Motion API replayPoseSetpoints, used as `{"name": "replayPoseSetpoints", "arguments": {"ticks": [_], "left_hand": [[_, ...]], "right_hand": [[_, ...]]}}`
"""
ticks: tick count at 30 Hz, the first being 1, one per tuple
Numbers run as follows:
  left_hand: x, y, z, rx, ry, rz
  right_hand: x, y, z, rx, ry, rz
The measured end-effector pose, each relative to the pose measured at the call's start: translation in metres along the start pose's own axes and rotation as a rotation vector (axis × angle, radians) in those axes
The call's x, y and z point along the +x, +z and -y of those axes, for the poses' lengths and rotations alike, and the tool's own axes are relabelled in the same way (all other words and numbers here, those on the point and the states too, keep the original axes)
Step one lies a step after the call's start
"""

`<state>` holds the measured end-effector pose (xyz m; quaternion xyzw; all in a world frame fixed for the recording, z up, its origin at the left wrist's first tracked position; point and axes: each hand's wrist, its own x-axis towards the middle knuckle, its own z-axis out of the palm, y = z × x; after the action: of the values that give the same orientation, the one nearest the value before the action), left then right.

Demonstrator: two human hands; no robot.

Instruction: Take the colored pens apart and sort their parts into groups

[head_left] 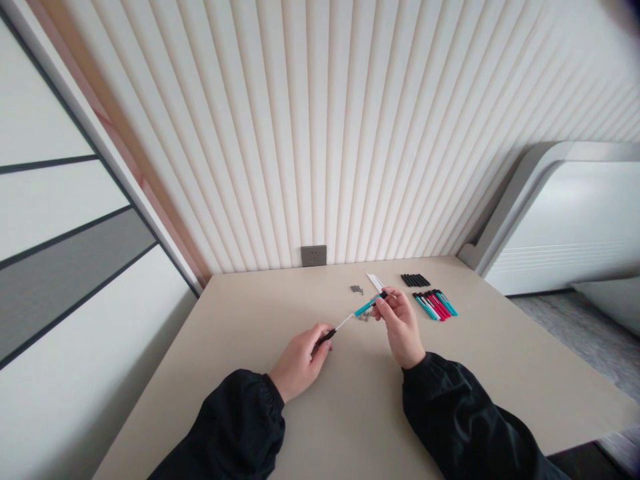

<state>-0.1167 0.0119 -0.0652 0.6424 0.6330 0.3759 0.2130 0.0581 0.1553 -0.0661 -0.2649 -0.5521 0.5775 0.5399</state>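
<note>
Pinched in my left hand (301,360) is a black pen grip (327,336), with a thin white refill (344,323) sticking out of it up and to the right. My right hand (401,328) is closed on a teal pen barrel (366,307) with a black end at the fingers. The barrel tilts down to the left, its lower end close to the refill's tip; whether they touch I cannot tell. Below the barrel lie small metallic pieces (364,317), partly covered by it and the right hand.
White thin sticks (375,281) lie behind my right hand, beside a small grey pile (357,289). Several black tubes (415,280) form a row at the back right. Nearer are several teal, white and red pen barrels (435,305). A wall socket (314,255) sits behind the table (240,313).
</note>
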Motion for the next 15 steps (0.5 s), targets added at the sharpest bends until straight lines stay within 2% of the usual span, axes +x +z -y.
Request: {"name": "replayPoseSetpoints", "arguments": {"ticks": [15], "left_hand": [[0.0007,-0.0006,-0.0026,-0.023,0.008,-0.017]], "right_hand": [[-0.0031,0.0022,0.0077,0.015,0.034,0.04]]}}
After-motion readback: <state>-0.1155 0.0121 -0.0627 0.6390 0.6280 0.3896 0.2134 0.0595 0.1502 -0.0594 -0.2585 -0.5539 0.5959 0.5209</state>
